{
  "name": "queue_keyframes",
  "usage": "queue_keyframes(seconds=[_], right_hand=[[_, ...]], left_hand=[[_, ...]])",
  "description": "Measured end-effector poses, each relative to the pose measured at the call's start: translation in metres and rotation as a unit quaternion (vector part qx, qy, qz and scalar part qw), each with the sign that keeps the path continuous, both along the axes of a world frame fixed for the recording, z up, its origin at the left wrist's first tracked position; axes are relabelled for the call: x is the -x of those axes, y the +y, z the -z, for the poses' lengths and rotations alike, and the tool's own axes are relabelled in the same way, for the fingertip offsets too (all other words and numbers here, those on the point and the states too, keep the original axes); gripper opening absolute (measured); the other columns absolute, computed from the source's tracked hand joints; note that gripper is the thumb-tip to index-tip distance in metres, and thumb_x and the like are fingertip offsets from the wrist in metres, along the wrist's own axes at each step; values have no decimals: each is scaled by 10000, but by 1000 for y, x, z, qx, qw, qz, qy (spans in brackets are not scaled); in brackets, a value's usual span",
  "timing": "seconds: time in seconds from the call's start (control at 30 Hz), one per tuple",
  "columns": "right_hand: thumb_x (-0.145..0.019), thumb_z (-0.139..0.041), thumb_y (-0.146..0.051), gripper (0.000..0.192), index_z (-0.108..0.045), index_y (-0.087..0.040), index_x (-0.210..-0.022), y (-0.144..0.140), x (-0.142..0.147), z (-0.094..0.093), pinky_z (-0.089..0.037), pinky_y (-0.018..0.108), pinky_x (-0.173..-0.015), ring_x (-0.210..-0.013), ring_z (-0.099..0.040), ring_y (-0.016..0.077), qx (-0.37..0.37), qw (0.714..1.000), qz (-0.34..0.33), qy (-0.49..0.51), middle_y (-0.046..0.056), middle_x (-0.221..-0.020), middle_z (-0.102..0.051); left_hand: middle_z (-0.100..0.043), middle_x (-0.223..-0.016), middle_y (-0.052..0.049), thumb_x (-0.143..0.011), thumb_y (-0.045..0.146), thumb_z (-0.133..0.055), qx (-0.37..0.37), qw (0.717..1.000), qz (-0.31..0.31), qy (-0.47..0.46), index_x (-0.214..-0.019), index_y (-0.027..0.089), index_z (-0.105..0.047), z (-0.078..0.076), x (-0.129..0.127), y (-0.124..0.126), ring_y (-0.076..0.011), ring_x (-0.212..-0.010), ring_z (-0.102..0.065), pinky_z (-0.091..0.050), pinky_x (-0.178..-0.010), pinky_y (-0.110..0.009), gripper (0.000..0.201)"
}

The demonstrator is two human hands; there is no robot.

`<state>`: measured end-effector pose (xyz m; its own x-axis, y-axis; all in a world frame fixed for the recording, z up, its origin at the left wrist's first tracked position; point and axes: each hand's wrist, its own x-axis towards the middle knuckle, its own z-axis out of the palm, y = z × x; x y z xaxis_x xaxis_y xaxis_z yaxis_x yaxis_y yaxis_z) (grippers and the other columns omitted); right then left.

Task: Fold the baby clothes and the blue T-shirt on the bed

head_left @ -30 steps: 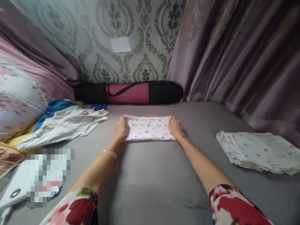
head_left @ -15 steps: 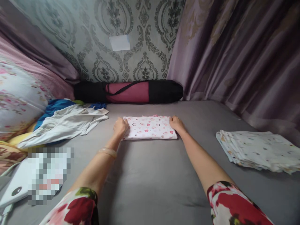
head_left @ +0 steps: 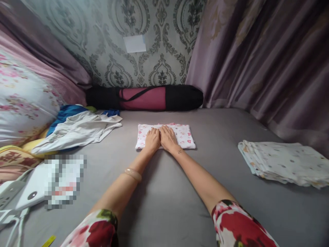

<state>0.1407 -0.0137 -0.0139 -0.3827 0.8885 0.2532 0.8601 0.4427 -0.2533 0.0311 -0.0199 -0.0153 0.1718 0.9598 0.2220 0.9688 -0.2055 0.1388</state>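
A small folded white cloth with pink prints (head_left: 183, 134) lies flat on the grey bed sheet (head_left: 167, 192), ahead of me. My left hand (head_left: 152, 140) and my right hand (head_left: 167, 138) rest side by side, palms down, on the middle of that cloth, fingers stretched out and touching each other. Neither hand grips anything. A pale bangle sits on my left wrist.
A stack of folded pale printed cloths (head_left: 284, 162) lies at the right. Loose white and blue garments (head_left: 79, 127) are heaped at the left by floral bedding (head_left: 23, 103). A black-and-maroon rolled bag (head_left: 145, 97) lies along the wall. A curtain (head_left: 269, 61) hangs at the right.
Both hands have moved from the cloth's left and right ends to its middle, now flat side by side. The cloth looks slightly narrower and smoother.
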Motion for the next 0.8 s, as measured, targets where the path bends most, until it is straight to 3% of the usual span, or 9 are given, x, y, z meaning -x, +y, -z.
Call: queue_keyframes(seconds=[0.17,0.47,0.63,0.8], right_hand=[[-988,-251,-209,480,-438,-78,-1410,2,-2,17,-160,400,-1161,-1416,-293,248,12,1000,9,7,131,-1503,-410],[-995,-249,-247,484,-447,-95,-1409,4,-2,17,-175,413,-1155,-1406,-312,257,3,1000,15,5,124,-1501,-414],[-993,-296,-346,523,-422,-91,-1432,7,-8,16,-154,443,-1160,-1423,-271,267,13,999,37,-3,131,-1540,-343],[-997,-297,-407,570,-405,-69,-1442,10,-24,14,-121,417,-1169,-1425,-264,264,9,999,49,-16,145,-1537,-345]], left_hand=[[-533,-1313,-184,-956,150,-293,-15,1000,-7,-14,-1155,110,-512,11,5,-5,-265,-1300,-429,-279,-1105,-424,299],[-380,-1507,-178,-970,230,-261,18,999,-36,-16,-1387,66,-407,17,5,0,-288,-1429,-271,-209,-1159,-450,471],[-344,-1536,-149,-968,347,-282,41,995,-84,-16,-1426,113,-406,15,9,5,-337,-1430,-257,-209,-1147,-496,530],[-387,-1496,-181,-940,487,-358,22,996,-85,-2,-1407,118,-427,8,24,7,-343,-1380,-331,-273,-1114,-452,600]])
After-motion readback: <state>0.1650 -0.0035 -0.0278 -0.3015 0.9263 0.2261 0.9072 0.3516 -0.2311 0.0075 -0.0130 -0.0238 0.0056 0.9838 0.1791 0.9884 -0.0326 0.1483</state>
